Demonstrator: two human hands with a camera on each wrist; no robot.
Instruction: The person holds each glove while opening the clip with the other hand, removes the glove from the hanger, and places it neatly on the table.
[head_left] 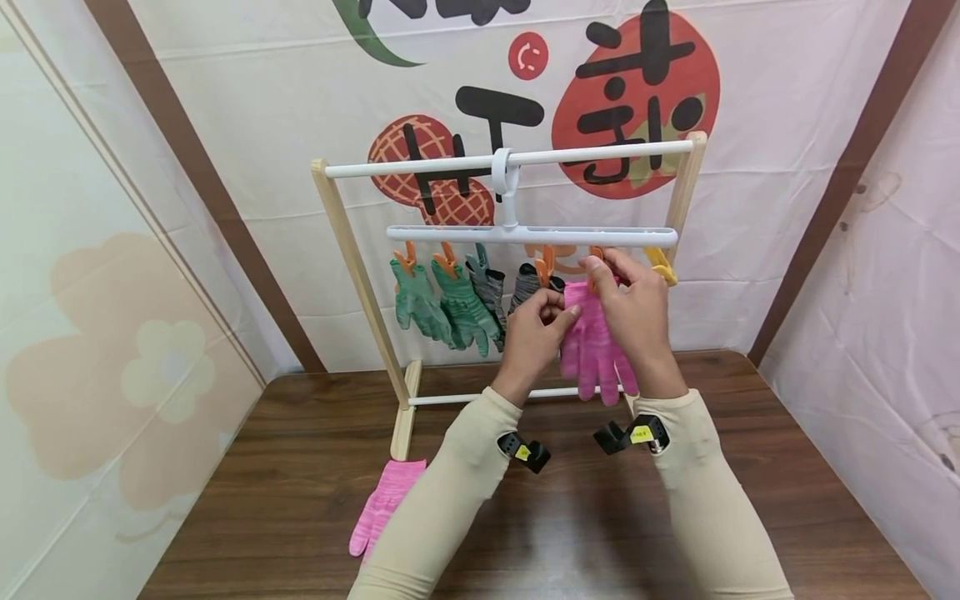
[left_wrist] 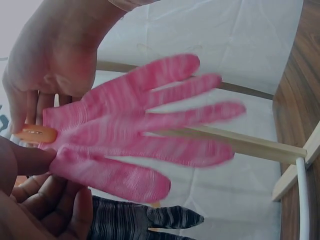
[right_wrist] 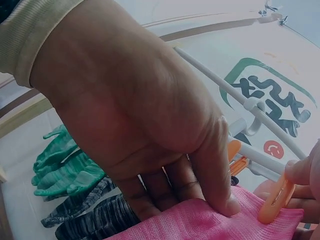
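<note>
A pink knit glove (head_left: 592,350) hangs fingers down below the white hanger bar (head_left: 585,236). My left hand (head_left: 534,340) pinches the side of its cuff between thumb and fingers. At the top of the cuff, my right hand (head_left: 637,310) pinches an orange clothespin (right_wrist: 277,200), whose jaws sit over the cuff edge in the right wrist view. Seen from the left wrist, the glove (left_wrist: 135,127) has its fingers spread out, and the orange clothespin (left_wrist: 40,133) is partly covered by the right hand's thumb.
Green gloves (head_left: 465,308) and dark grey gloves (head_left: 525,283) hang from clothespins to the left. A yellow clothespin (head_left: 662,265) hangs at the bar's right end. Another pink glove (head_left: 386,504) lies on the wooden table (head_left: 300,467), partly behind the left forearm. A wooden-legged rack (head_left: 360,283) holds the hanger.
</note>
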